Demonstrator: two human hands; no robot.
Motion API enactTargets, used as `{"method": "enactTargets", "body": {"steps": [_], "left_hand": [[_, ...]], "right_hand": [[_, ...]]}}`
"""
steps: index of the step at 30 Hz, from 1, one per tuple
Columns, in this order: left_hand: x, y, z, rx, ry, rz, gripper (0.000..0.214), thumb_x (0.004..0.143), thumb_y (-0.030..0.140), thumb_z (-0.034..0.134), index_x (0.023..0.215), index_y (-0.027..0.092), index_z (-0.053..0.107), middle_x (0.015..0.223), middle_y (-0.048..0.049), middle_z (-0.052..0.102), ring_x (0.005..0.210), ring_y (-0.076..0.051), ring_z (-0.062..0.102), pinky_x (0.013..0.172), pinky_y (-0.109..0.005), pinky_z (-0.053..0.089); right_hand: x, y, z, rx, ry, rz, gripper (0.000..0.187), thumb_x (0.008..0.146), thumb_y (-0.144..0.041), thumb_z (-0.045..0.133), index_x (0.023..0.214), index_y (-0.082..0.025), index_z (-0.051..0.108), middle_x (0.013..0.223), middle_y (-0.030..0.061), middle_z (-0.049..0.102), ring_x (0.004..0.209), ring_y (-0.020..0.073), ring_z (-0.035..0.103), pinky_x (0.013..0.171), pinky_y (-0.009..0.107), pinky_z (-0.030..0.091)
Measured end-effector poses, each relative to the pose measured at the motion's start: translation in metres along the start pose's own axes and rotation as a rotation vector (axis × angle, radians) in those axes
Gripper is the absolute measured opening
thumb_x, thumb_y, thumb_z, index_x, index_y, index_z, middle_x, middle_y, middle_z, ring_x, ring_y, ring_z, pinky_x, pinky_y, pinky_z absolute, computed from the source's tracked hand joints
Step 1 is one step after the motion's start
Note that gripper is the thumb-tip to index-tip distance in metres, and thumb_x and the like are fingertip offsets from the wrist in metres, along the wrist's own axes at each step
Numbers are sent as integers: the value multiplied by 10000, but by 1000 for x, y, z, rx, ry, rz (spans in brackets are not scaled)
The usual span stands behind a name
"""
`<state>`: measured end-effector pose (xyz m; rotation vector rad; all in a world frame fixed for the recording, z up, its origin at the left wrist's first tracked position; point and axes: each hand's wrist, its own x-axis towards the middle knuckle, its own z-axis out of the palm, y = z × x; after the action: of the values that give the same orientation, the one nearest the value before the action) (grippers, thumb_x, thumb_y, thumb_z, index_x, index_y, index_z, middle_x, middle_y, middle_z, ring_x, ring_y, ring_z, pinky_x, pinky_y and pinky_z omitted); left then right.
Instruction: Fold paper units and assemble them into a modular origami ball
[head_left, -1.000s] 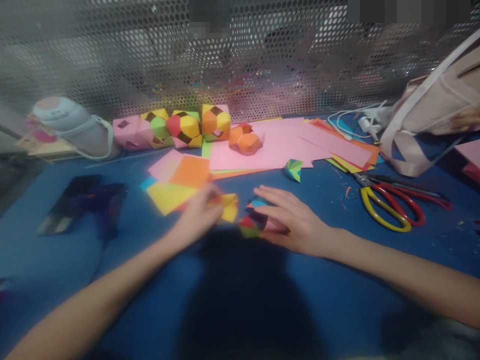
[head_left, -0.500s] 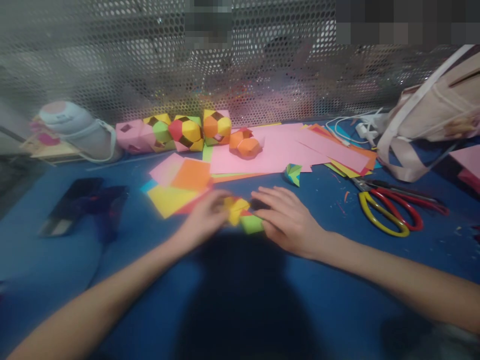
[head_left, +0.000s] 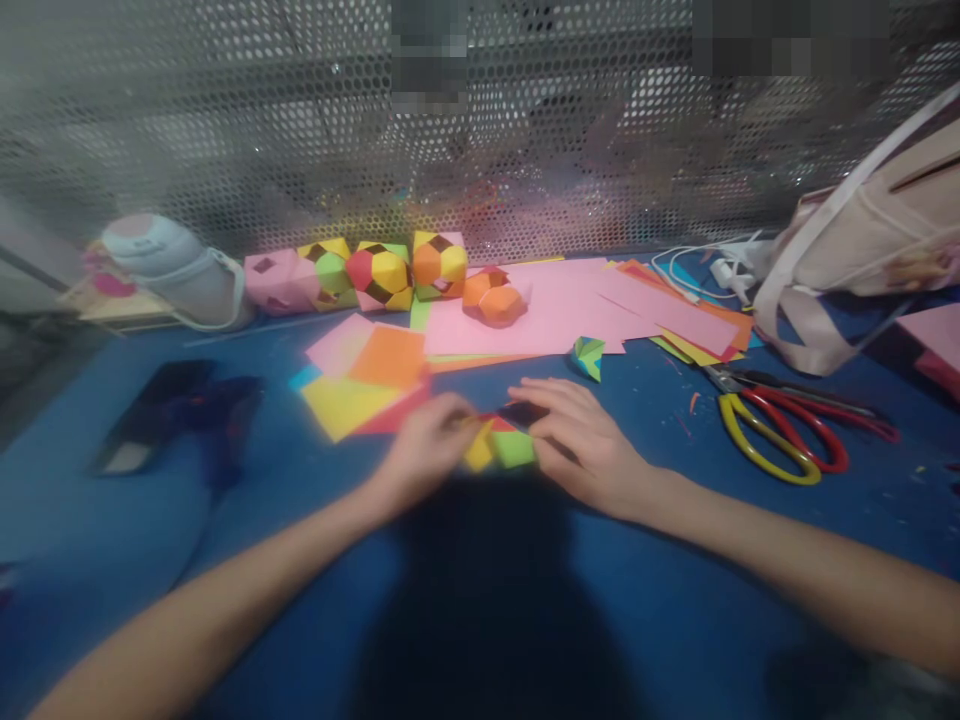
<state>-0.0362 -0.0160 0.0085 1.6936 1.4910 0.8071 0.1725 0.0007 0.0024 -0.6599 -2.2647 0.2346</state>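
Observation:
Between my two hands is a small folded paper piece [head_left: 513, 449] with yellow, red and green parts, low over the blue table [head_left: 315, 600]. My left hand [head_left: 421, 448] pinches its yellow end, and the fingertips there are blurred. At the green end, my right hand [head_left: 589, 442] is curled with its fingers against the paper. A dark gap shows under the right fingers. Just beyond that hand lies a small green and blue folded paper piece [head_left: 588, 357]. Loose square sheets [head_left: 337, 403] in yellow, orange, pink and red lie beyond my left hand.
Several folded paper balls [head_left: 381, 275] line the back by a perforated metal panel [head_left: 525, 190]. Pink sheets [head_left: 540, 310] lie beside them. Scissors [head_left: 772, 430] and a bag [head_left: 885, 210] are at right. A bottle [head_left: 172, 270], a phone [head_left: 150, 415] and a dark tool [head_left: 229, 420] are at left.
My left hand has moved slightly right, closer to my right hand, and covers more of the yellow part. The view has shifted a little.

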Motion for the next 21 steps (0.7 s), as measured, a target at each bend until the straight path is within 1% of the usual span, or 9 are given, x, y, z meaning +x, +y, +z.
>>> {"method": "enactTargets", "body": {"steps": [2, 4, 6, 8, 12, 15, 18, 21], "left_hand": [[-1, 0, -1, -67, 30, 31, 139, 819, 313, 541, 801, 178, 570, 783, -6, 621, 730, -141, 569, 672, -261, 450], [-3, 1, -2, -164, 49, 26, 128, 826, 307, 528, 842, 183, 554, 836, -12, 635, 737, -135, 577, 660, -253, 453], [-5, 2, -4, -242, 48, -10, 131, 826, 317, 527, 847, 188, 530, 800, 5, 618, 683, -119, 557, 615, -235, 436], [-6, 3, -6, -284, 42, -45, 146, 816, 328, 542, 861, 190, 537, 759, 19, 597, 658, -114, 537, 594, -227, 418], [-6, 1, -7, -342, 58, -85, 205, 800, 322, 564, 953, 194, 611, 883, -16, 647, 785, -154, 574, 664, -253, 440], [-5, -2, -6, -394, 70, -79, 185, 778, 286, 576, 913, 182, 647, 966, -45, 673, 887, -184, 597, 748, -285, 463], [-6, -3, -5, -520, 29, -87, 212, 727, 189, 579, 924, 176, 657, 1044, -60, 679, 958, -193, 614, 840, -320, 470], [-8, -2, -2, -660, -36, -185, 272, 688, 134, 587, 950, 176, 646, 1061, -64, 681, 932, -188, 643, 857, -345, 491]], "right_hand": [[1, 0, -3, 22, 4, 19, 137, 843, -108, 467, 783, -193, 556, 1169, 133, 646, 1166, 249, 550, 952, 507, 450], [3, -1, -6, 42, 11, 32, 129, 846, -118, 465, 780, -201, 540, 1164, 128, 646, 1157, 248, 552, 944, 512, 451], [4, -2, -9, 64, 24, 43, 133, 844, -115, 459, 771, -207, 521, 1157, 123, 647, 1144, 245, 558, 935, 507, 455], [5, -3, -12, 84, 38, 57, 147, 841, -99, 446, 765, -210, 505, 1146, 120, 648, 1129, 241, 566, 927, 496, 460], [5, -5, -14, 133, 36, 101, 162, 848, -106, 432, 743, -216, 490, 1123, 109, 652, 1105, 239, 581, 910, 477, 471], [4, -4, -13, 168, 4, 121, 154, 854, -123, 432, 746, -213, 495, 1127, 109, 650, 1112, 241, 576, 908, 470, 472], [3, -3, -12, 178, -37, 109, 146, 854, -122, 433, 756, -210, 498, 1126, 112, 652, 1127, 240, 565, 917, 467, 467], [3, -2, -11, 187, -66, 83, 147, 862, -126, 435, 759, -207, 500, 1108, 116, 661, 1118, 234, 568, 910, 459, 473]]}}
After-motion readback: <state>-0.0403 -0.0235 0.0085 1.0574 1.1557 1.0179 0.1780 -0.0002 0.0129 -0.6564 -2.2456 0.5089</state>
